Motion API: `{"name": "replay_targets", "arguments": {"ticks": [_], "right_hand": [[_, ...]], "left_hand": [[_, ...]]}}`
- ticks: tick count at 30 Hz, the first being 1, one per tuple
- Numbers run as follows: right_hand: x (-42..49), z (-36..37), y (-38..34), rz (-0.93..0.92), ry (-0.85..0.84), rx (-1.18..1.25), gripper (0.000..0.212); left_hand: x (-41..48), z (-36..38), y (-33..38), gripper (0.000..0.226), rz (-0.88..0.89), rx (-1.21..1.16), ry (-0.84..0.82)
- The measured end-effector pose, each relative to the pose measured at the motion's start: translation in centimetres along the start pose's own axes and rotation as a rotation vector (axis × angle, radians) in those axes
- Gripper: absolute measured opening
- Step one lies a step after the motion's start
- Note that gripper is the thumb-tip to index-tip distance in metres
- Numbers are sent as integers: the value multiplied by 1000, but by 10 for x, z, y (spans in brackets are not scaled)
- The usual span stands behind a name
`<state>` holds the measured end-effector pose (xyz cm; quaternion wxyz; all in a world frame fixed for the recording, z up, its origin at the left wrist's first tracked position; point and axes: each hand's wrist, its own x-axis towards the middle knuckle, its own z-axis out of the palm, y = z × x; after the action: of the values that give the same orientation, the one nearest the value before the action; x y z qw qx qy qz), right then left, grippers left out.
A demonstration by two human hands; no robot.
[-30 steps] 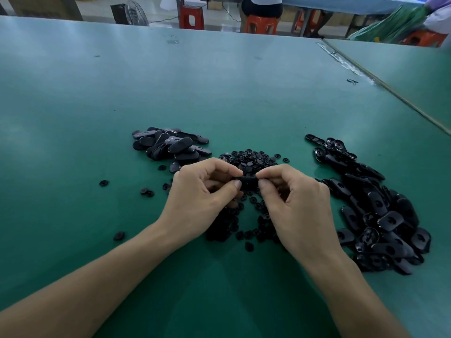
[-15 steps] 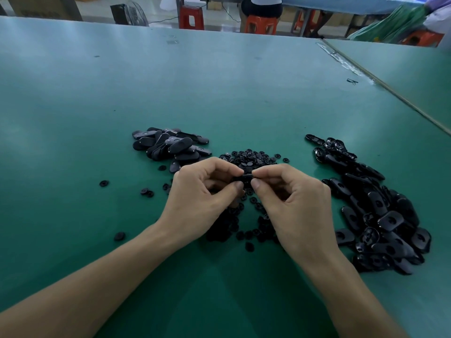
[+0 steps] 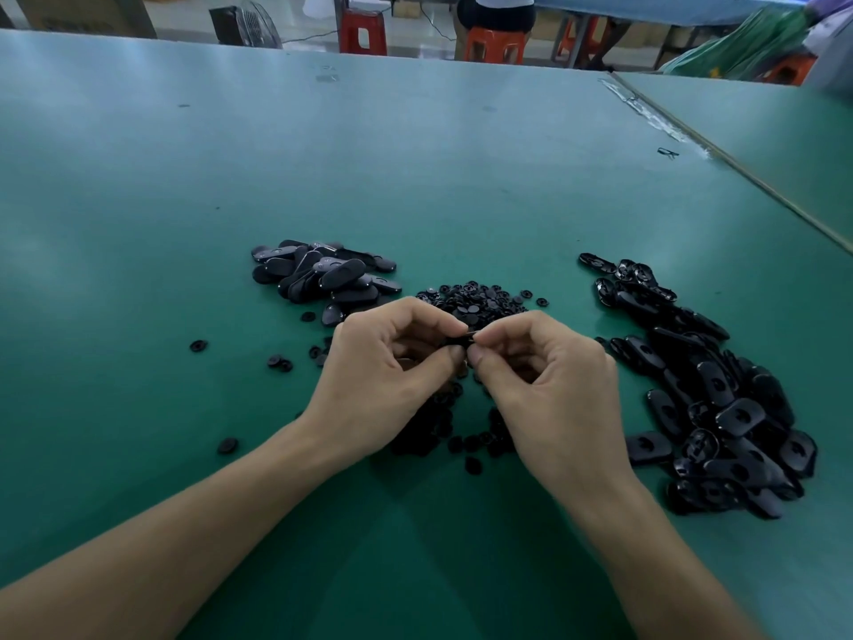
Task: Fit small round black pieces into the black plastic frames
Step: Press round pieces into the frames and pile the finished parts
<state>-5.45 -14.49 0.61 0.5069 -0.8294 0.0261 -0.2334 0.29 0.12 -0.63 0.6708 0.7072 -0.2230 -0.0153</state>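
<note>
My left hand (image 3: pixel 383 376) and my right hand (image 3: pixel 549 390) meet fingertip to fingertip above the green table (image 3: pixel 415 168). Between them they pinch one black plastic frame (image 3: pixel 464 340), mostly hidden by the fingers; whether a round piece sits in it cannot be seen. Under and behind the hands lies a heap of small round black pieces (image 3: pixel 475 304). A large pile of black frames (image 3: pixel 711 390) spreads out to the right. A smaller pile of black oval frames (image 3: pixel 318 274) lies at the back left.
A few stray round pieces (image 3: pixel 198 346) lie scattered left of my hands. A seam (image 3: pixel 720 154) joins a second table at the right. Red stools (image 3: pixel 362 30), a fan and a person's legs stand beyond the far edge.
My fingertips have drawn closer together around the frame, and both hands have shifted slightly. The piles have not moved.
</note>
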Motion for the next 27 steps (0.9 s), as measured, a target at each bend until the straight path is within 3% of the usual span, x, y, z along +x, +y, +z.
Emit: {"name": "replay_targets", "arguments": {"ticks": [11,22,27], "right_hand": [[1,0,4,52,-68,56,25],[0,2,1,97,24,33,18],[-1,4,-2,54,-15,66,20]], "left_hand": [[-1,-1,2,16,0,20,-14],[-2,1,3,22,35,62,0],[-1,1,2,22,41,77,49]]}}
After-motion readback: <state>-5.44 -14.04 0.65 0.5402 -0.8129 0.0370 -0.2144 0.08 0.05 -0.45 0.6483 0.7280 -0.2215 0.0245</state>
